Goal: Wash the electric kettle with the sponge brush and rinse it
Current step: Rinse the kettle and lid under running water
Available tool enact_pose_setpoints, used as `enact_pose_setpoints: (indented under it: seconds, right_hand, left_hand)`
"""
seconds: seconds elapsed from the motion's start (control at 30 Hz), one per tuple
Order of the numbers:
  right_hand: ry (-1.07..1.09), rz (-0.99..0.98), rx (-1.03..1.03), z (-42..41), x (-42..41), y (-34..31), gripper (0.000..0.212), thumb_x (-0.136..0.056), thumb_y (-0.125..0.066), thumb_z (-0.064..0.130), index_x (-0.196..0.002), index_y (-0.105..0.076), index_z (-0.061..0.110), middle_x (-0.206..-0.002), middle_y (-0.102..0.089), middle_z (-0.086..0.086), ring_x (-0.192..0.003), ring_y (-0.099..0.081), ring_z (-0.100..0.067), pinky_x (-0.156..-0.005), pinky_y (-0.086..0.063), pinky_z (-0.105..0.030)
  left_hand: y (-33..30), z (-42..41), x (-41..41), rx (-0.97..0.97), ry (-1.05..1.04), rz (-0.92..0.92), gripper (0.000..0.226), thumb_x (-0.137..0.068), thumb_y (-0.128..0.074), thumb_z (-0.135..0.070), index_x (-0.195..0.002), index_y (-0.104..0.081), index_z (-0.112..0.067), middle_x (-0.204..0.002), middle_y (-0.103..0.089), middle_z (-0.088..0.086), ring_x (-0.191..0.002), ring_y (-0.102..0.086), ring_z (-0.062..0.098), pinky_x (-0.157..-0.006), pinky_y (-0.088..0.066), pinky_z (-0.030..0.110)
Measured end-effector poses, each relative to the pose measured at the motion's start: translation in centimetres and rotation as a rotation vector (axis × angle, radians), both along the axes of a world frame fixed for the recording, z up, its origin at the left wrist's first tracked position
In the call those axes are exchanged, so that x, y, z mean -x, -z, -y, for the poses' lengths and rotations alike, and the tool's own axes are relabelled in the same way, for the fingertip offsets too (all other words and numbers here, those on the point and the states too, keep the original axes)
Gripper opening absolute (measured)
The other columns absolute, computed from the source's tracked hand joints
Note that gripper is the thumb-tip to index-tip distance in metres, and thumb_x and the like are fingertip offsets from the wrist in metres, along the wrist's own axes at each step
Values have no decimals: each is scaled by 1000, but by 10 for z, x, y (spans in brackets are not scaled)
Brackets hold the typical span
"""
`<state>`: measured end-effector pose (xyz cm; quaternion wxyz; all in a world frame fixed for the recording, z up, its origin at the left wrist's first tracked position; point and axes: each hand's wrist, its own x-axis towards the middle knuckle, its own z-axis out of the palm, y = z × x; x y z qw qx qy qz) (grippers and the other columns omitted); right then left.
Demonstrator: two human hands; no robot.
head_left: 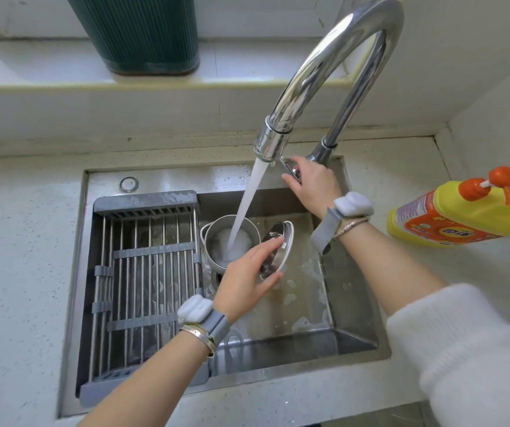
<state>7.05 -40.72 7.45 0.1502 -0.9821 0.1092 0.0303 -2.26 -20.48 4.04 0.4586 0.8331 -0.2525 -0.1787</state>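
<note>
Kettle, round and of bare stainless steel (232, 238), is seen standing upright on the floor of the steel sink basin (352, 337), its mouth facing straight up and its long axis vertical, just right of the grey slatted drying rack (148, 272). From the curved chrome tap (333, 66) a white stream of water (247, 204) is poured slantwise into the open mouth, where foam is churned up. The hinged round metal lid (275, 251) is tipped back to the right of the mouth and is gripped at its edge by the left hand (247, 282), which lies directly at the kettle, toward the viewer. The right hand (312, 183) is well apart from the kettle, up behind it at the small tap lever (289, 169), around which its fingers are closed. A yellow detergent bottle with an orange pump (463, 214) is laid on the pale speckled desk (25, 241) at the right. No sponge brush can be made out. Rinsing is judged to be under way; tipping the kettle out is likely to fall to the nearer left hand, once the lever is turned.
</note>
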Motion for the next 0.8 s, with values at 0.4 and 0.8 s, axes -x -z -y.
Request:
enact_pose_setpoints:
  seconds: [0.4, 0.8]
  right_hand:
    - [-136, 64, 274, -5, -15, 5, 35, -102, -29, 24, -109, -55, 1, -96, -67, -23, -86, -63, -41, -63, -36, -37]
    - [-28, 81, 202, -1, -17, 3, 38, -102, -31, 28, -111, -58, 3, -94, -67, -22, -86, -63, -41, -62, -38, -35]
  left_hand:
    - [-2, -8, -6, 51, -54, -178, 59, -83, -68, -18, -134, -44, -36, -117, -58, -18, -111, -45, -21, -94, -49, 21]
    - [-3, -11, -7, 64, -75, -192, 59, -85, -67, -18, -133, -42, -40, -121, -60, -12, -121, -49, -4, -96, -49, 23]
